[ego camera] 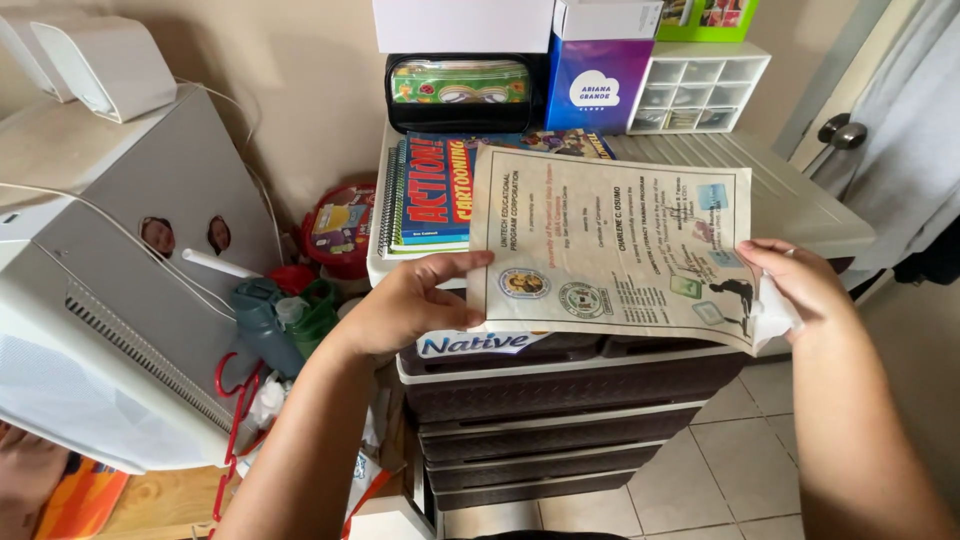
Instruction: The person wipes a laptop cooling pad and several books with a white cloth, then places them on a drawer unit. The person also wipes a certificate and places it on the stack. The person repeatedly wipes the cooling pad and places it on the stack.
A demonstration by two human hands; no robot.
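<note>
Both my hands hold a printed cream-coloured certificate sheet (610, 245) with round seals and small pictures, turned sideways above a dark brown plastic drawer unit (560, 400). My left hand (410, 300) pinches its left edge, thumb on top. At the right edge is my right hand (800, 285), which also has a small white crumpled piece (775, 318) in its fingers. Under the sheet, on the drawer top, lies a stack of spiral-bound books (425, 195).
A black pencil case (460, 92), white and purple boxes (598, 85) and a small white drawer organiser (700, 90) stand at the back of the drawer top. A white machine (100, 260) fills the left. Bottles and a red container (340, 225) sit between. Tiled floor lies lower right.
</note>
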